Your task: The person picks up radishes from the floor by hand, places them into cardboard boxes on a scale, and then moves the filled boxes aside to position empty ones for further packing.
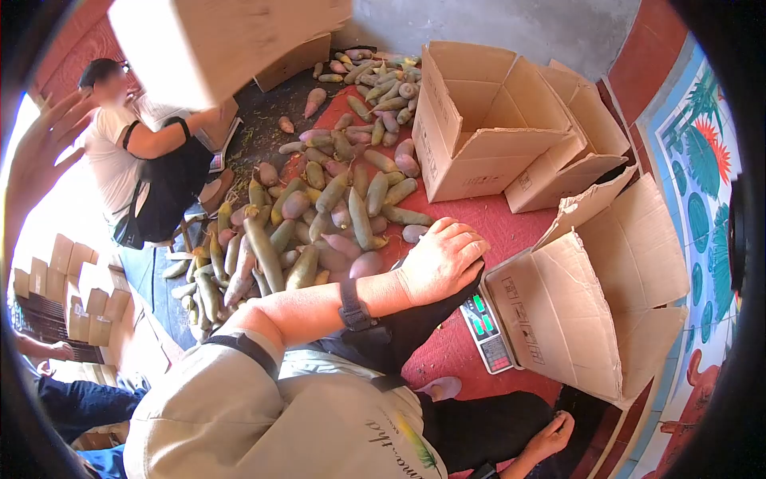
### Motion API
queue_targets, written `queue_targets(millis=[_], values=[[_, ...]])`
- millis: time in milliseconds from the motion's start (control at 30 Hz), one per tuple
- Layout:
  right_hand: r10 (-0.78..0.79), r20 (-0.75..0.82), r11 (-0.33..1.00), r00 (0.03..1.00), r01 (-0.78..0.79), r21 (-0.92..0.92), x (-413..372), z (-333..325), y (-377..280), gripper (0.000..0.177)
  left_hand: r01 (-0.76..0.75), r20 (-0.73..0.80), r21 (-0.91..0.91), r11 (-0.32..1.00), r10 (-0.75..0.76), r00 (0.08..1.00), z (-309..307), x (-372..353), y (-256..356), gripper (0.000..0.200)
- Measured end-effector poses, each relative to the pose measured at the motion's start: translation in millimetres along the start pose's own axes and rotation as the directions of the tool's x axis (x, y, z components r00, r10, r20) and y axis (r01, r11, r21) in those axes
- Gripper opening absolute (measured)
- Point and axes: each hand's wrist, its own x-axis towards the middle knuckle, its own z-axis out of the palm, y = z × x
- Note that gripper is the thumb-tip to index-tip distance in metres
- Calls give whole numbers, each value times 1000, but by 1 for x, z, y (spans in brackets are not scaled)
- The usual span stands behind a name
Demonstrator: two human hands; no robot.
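Observation:
My left hand (448, 259) lies over my dark-trousered left knee, fingers draped forward and holding nothing. Beside it, a digital scale (488, 339) shows lit green digits. An open carton (550, 307) stands on the scale with its flaps up; its inside is mostly hidden. At the lower right, my right hand (550, 435) rests by my other knee with loosely bent fingers and nothing visible in it. A large heap of long green and pinkish radish-like roots (319, 207) spreads over the red floor beyond my left arm.
Two open cartons (495, 120) (578, 120) stand at the upper right by the wall. A blurred carton (223, 48) is at the top, near another person's raised hand (52, 152). A co-worker (144, 152) crouches beyond the heap. Stacked boxes (80, 283) and another person's legs (88, 407) show at left.

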Motion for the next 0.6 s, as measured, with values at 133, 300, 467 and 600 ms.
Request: queue_targets(millis=[133, 300, 467, 600], values=[[-6, 7, 999, 1000, 6, -45, 1, -1, 0, 17, 11, 15, -11, 1000, -11, 1000, 0, 0, 4, 30], [-18, 12, 999, 1000, 17, 30, 1, 1, 5, 17, 9, 14, -32, 999, -9, 1000, 3, 1, 5, 30], [17, -6, 999, 1000, -17, 29, 0, 4, 9, 15, 14, 19, -21, 1000, -13, 1000, 1, 1, 4, 30], [68, 4, 996, 998, -68, 59, 0, 3, 3, 14, -1, 26, -1, 1000, 1, 1000, -1, 4, 2, 29]])
